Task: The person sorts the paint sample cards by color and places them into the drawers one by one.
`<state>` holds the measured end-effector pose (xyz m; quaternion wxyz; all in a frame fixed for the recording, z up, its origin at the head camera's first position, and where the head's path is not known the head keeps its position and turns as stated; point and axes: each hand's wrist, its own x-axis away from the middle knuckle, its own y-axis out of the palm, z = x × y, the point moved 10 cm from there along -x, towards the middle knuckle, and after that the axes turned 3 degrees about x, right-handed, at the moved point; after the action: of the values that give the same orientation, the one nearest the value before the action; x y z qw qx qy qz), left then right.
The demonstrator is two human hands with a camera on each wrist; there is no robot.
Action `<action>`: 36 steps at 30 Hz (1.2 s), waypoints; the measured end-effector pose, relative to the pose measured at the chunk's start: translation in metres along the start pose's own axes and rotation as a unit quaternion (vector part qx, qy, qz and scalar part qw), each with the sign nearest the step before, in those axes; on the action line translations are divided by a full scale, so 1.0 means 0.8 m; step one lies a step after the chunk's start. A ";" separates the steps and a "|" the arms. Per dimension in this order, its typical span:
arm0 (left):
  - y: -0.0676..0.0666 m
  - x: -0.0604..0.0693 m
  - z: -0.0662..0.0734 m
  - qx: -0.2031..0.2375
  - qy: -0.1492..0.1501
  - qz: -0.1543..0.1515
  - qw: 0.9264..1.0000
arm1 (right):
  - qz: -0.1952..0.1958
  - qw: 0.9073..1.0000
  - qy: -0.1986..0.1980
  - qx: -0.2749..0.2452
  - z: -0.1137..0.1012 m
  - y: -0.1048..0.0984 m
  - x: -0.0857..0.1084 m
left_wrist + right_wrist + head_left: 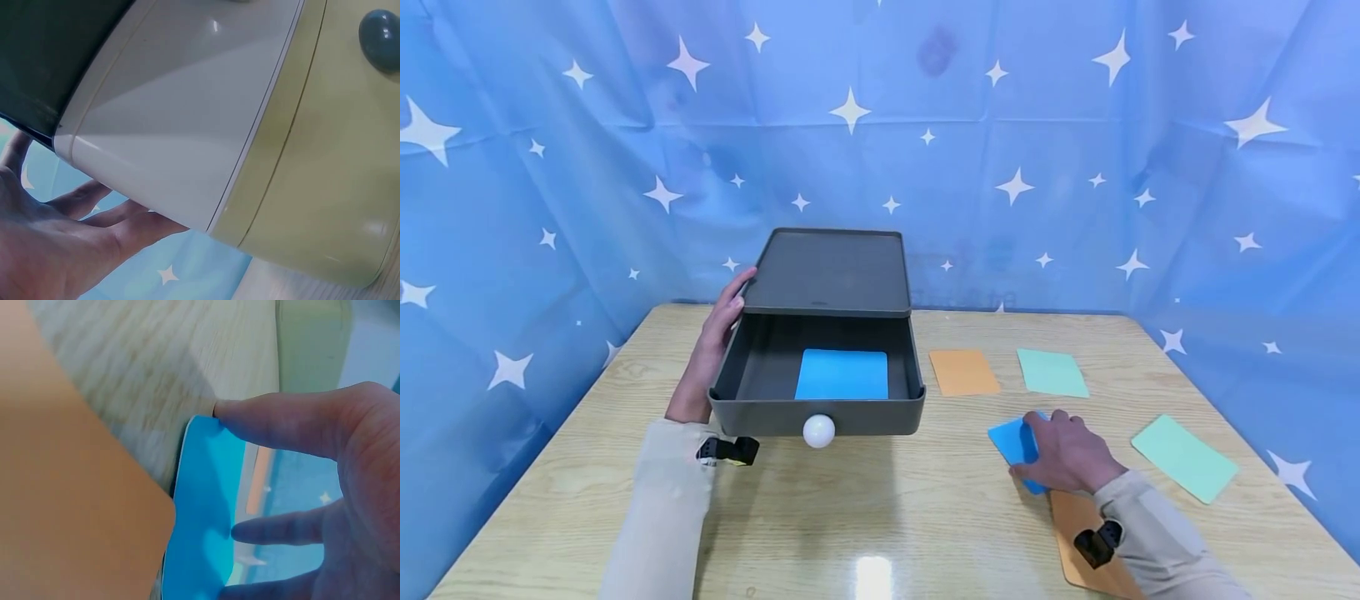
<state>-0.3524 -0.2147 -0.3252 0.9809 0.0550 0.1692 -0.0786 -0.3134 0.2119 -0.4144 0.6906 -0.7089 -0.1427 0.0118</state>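
Observation:
My left hand [718, 333] rests along the left side of a small drawer cabinet [831, 271] with a dark grey top, its fingers extended. The grey top drawer [767, 417] is pulled out, with a white round knob [818, 431] on its front. Inside the drawer lies a blue card [842, 375]. At the right, my right hand [1067, 450] grips another blue card [1017, 442] on the table, thumb at one edge and fingers at the other. In the right wrist view an orange card [81, 475] overlaps part of this blue card [206, 487].
On the wooden table [940, 533] lie a small orange card [964, 372] and two mint green cards, one at the back [1052, 372] and one farther right [1185, 458]. White and pale yellow-green sections [175, 112] of the cabinet show. A blue star-patterned curtain [925, 192] surrounds the table.

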 end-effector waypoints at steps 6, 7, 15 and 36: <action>-0.002 0.000 0.000 -0.013 0.014 0.011 1.000 | 0.021 1.000 -0.017 -0.009 -0.008 -0.003 0.003; -0.001 0.000 0.000 -0.014 0.014 0.011 1.000 | 0.025 0.999 -0.020 -0.008 -0.009 -0.004 0.003; 0.000 -0.001 0.001 -0.015 0.011 0.013 1.000 | 0.053 0.998 -0.039 -0.007 -0.014 -0.021 0.007; 0.001 0.001 0.000 -0.005 0.008 0.005 1.000 | 0.143 0.984 -0.110 0.005 -0.048 -0.109 0.025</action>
<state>-0.3511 -0.2142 -0.3251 0.9802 0.0517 0.1770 -0.0724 -0.3022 0.1790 -0.3232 0.6657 -0.7126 -0.1146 0.1893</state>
